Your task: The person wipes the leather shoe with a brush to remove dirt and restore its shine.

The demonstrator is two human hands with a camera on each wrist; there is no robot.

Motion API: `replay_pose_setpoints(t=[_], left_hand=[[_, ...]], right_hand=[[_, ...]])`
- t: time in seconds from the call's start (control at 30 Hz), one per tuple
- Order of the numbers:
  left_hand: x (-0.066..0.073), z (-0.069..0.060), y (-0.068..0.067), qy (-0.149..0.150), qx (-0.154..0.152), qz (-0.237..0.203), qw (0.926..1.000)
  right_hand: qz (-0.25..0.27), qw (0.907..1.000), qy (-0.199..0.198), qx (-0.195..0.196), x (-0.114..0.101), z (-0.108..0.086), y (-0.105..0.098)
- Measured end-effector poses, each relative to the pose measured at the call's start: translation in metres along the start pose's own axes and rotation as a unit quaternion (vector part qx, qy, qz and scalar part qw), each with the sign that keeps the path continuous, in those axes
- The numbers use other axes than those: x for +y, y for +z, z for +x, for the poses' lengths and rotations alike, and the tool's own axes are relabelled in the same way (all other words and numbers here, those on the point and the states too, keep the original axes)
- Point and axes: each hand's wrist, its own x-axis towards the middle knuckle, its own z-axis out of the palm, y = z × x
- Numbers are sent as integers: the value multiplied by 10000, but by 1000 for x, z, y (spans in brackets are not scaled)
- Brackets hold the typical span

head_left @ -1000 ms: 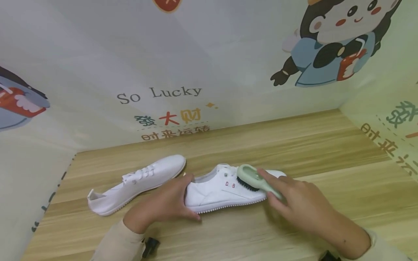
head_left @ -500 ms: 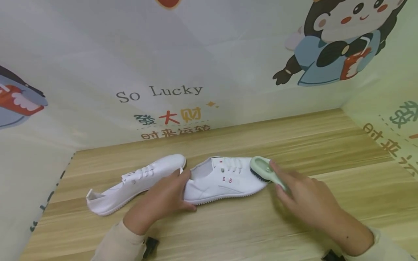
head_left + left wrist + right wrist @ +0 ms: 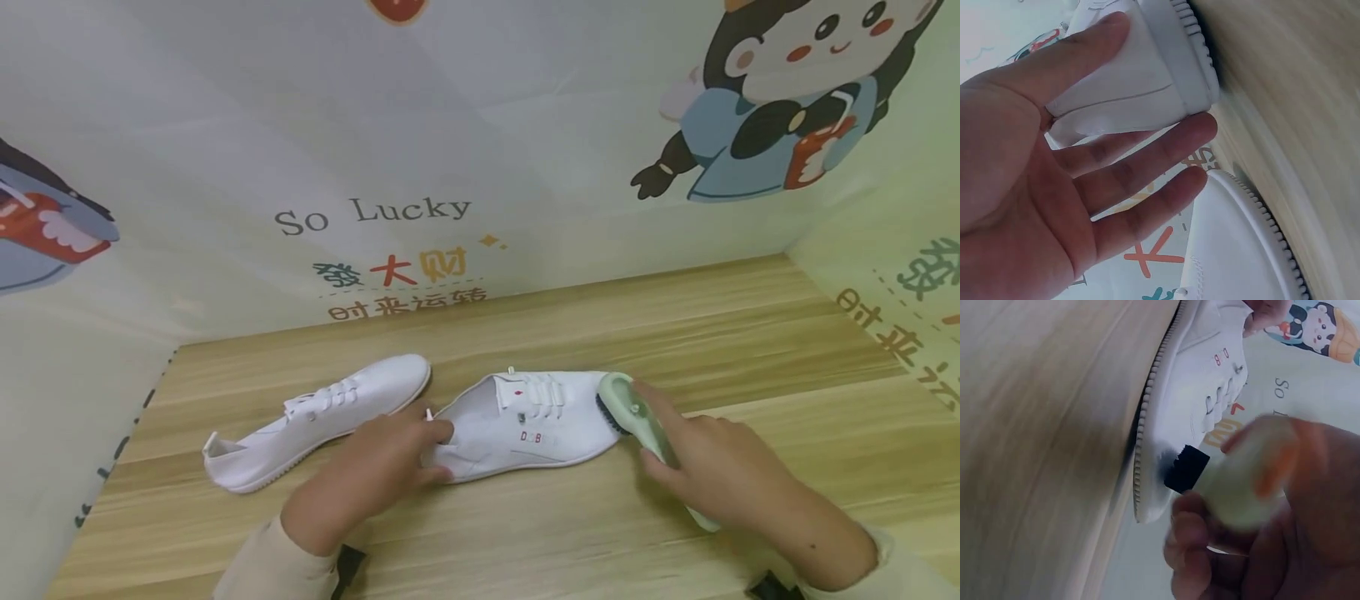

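Note:
A white lace-up shoe (image 3: 573,433) with red letters on its side lies on the wooden tabletop, toe to the right. My left hand (image 3: 378,458) holds it at the heel; in the left wrist view the thumb (image 3: 1094,44) lies along one side of the heel, the other fingers spread behind it. My right hand (image 3: 723,467) grips a pale green shoe brush (image 3: 621,396) by its handle. Its black bristles (image 3: 1187,469) are at the toe in the right wrist view, where blur hides whether they touch. The handle is partly covered by my fingers.
A second white shoe (image 3: 367,396) lies just left of my left hand, toe pointing to the back right. Behind the wooden tabletop (image 3: 675,325) rises a pale printed backdrop (image 3: 525,133), with side panels at left and right.
The brush has gone from the laces area rightward to the toe, its handle now angled further down. The shoe has rolled so more of its top and opening shows. The second shoe stays put.

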Motion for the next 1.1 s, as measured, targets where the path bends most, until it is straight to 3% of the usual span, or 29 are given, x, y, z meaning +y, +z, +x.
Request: replay_pose_setpoints(t=[0.33,0.6,0.87,1.1], left_hand=[[3,0,3,-10,-71,-14,10000],[4,2,3,195,-135,-150,9996],[8,0,3,592,31,198,9980],[8,2,3,345,-130,127,9992]], right_hand=[[-5,9996,183,-192,8,3,-2],[537,9973,-37,-504,4,2,-1],[297,9985,-328,-330,-4,-2,-2],[41,9997,-26,-239,8,1,-3]])
